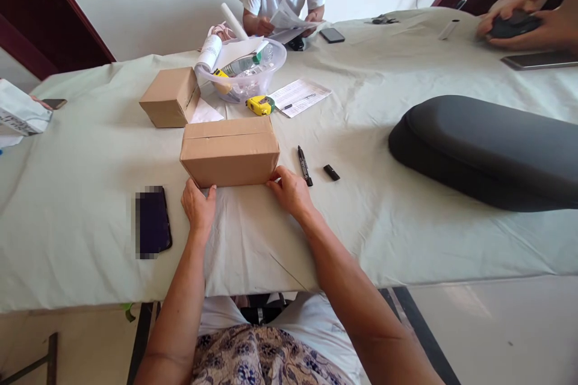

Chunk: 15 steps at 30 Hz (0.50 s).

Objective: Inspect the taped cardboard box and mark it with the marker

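A closed brown cardboard box [230,159] rests on the cloth-covered table in front of me, between my two hands. At its near left corner is my left hand [198,203], thumb against the bottom front edge and the fingers partly hidden behind the side. My right hand [289,189] pinches the near right bottom corner with thumb and fingers. Just right of the box lies a black marker [304,165], uncapped, with its black cap [331,172] apart from it. A second cardboard box [170,96] stands behind and to the left.
Behind the boxes stand a clear plastic basin [275,63] of bottles and rolls, a yellow tape measure [261,105] and a printed sheet [307,96]. A phone [154,221] lies left, a long black padded seat [487,147] right. Two other people are across the table, one holding papers [289,23].
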{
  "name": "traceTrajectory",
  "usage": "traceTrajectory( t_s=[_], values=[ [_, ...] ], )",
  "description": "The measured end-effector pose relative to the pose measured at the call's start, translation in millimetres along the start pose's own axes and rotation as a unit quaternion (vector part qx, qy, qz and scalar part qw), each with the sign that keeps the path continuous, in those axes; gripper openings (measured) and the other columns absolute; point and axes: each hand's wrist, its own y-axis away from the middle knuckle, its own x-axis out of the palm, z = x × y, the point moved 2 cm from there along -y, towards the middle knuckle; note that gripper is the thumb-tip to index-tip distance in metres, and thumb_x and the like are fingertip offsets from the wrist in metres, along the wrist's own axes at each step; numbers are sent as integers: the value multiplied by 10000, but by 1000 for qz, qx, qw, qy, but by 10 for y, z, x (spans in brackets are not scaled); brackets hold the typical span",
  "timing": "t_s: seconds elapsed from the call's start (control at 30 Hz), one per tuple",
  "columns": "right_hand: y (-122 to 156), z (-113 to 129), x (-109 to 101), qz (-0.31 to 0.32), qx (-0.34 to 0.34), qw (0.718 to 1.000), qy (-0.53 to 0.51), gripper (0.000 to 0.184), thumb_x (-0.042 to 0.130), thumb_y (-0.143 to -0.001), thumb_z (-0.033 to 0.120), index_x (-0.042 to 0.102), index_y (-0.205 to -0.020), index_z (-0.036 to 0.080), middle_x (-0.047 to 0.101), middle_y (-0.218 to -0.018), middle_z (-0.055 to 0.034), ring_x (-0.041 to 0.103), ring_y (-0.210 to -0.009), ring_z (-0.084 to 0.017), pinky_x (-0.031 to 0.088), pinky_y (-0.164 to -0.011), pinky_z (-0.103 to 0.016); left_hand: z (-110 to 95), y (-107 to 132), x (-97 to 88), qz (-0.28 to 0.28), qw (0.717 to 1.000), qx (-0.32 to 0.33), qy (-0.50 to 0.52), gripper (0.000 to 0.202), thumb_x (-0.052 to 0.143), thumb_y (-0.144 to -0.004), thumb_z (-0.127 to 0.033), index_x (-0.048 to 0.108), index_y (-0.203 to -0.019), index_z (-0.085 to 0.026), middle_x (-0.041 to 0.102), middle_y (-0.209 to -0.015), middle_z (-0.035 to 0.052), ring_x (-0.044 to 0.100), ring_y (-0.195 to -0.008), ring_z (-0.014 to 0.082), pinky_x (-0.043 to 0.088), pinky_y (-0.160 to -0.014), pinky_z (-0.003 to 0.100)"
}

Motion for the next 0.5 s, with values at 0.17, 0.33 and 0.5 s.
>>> traceTrajectory(
  t_s=[0.17, 0.33, 0.5],
  values=[
    [-10, 64, -79, -82, -46, 987, -131, 109, 592, -795, 314, 551, -854, 233, 664, -850, -27, 617, -803, -182, 517, -746, -363, -38, 52, -7, -34, 992, 12, 121, 671, 740, -782, -412, 498, -1347, -144, 634, -1344, 216, 617, -1284, 340, 488, -1098, 504],
    [36, 180, -132, -144, -93, 963, -208, 162, 611, -824, 364, 542, -901, 239, 650, -936, -38, 622, -886, -180, 548, -753, -359, -114, 119, -39, -62, 977, 73, 189, 888, 770, -763, -487, 377, -1488, -158, 493, -1522, 241, 533, -1393, 325, 476, -1126, 454],
    [84, 236, -120, -159, -94, 962, -201, 306, 703, -823, 472, 494, -858, 250, 582, -862, 2, 560, -767, -150, 509, -685, -325, -145, 133, -84, -73, 977, 97, 173, 921, 764, -765, -575, 378, -1506, -189, 503, -1512, 230, 537, -1373, 323, 526, -1016, 412]
  ],
)
